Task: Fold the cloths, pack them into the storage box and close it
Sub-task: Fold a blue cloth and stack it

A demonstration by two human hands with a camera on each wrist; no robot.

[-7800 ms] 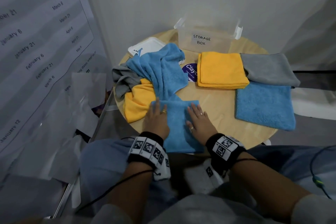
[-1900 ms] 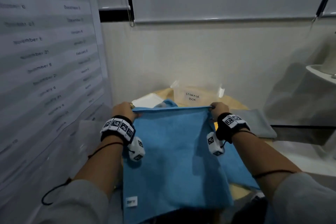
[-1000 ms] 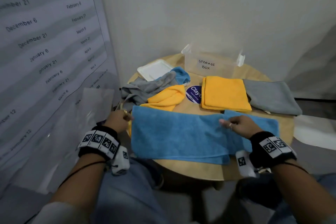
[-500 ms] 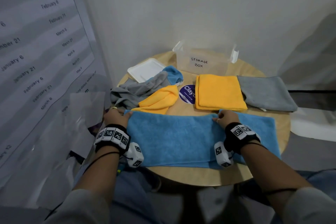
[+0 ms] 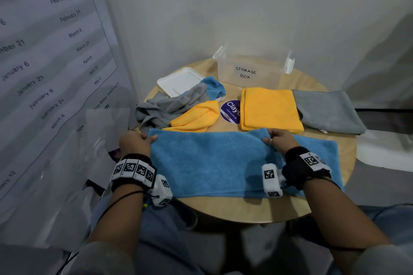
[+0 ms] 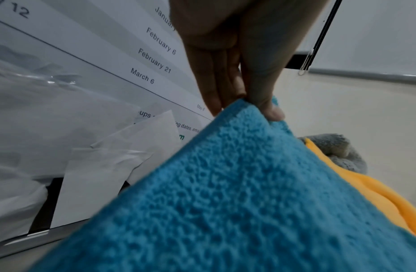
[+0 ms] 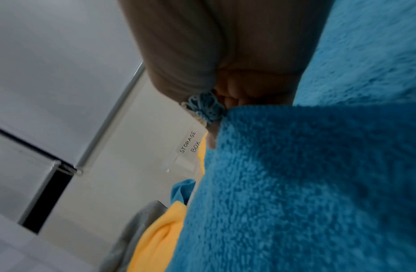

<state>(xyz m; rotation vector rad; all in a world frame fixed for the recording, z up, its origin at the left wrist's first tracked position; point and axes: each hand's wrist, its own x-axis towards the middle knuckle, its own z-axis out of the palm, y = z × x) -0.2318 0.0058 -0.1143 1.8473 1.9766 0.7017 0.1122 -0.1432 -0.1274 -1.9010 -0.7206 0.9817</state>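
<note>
A blue cloth (image 5: pixel 210 163) lies folded in half across the near side of the round table (image 5: pixel 250 210). My left hand (image 5: pixel 136 140) pinches its far left corner (image 6: pixel 246 104). My right hand (image 5: pixel 279 139) pinches its far right corner (image 7: pixel 204 106), over another folded blue cloth (image 5: pixel 321 158). Behind lie a folded yellow cloth (image 5: pixel 270 108) and a folded grey cloth (image 5: pixel 328 110). A loose heap at the left holds a grey cloth (image 5: pixel 165 107), a yellow cloth (image 5: pixel 196 117) and a blue cloth (image 5: pixel 214 88). The clear storage box (image 5: pixel 250 71) stands open at the back.
The box's white lid (image 5: pixel 178 80) lies at the back left, partly under the heap. A round purple sticker (image 5: pixel 230 111) sits mid-table. A printed calendar sheet (image 5: pixel 44 62) hangs close on the left. A wall stands right behind the table.
The blue cloth, held up spread in the air earlier, now lies folded in half on the table. Both hands have moved to its far corners and stay pinched there.
</note>
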